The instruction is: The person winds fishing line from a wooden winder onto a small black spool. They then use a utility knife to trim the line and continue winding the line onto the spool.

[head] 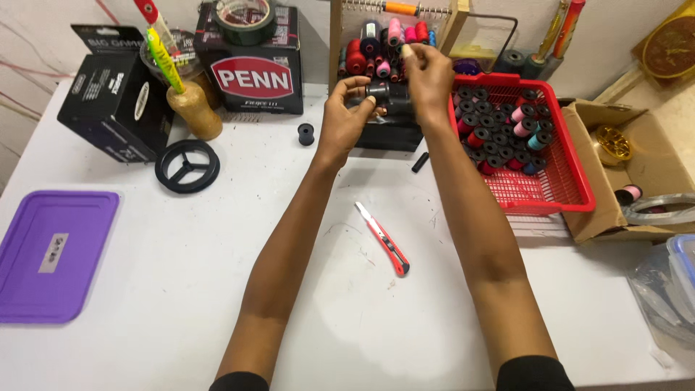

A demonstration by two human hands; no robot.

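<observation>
Hands meet at the far middle of the white worktop [217, 289]: left hand [346, 119] clamped on a small black spool [378, 92], right hand [428, 76] pinching just above it, seemingly handling thread. Continuing likely needs a steady grip. Nearby lie a red utility knife [383, 238], a red basket [557, 190] of spools on the right, a purple lid [54, 255] on the near left.

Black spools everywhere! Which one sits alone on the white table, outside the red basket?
The small black spool standing by itself left of the left hand, in front of the dark box. The others are crowded inside the red basket.
</observation>
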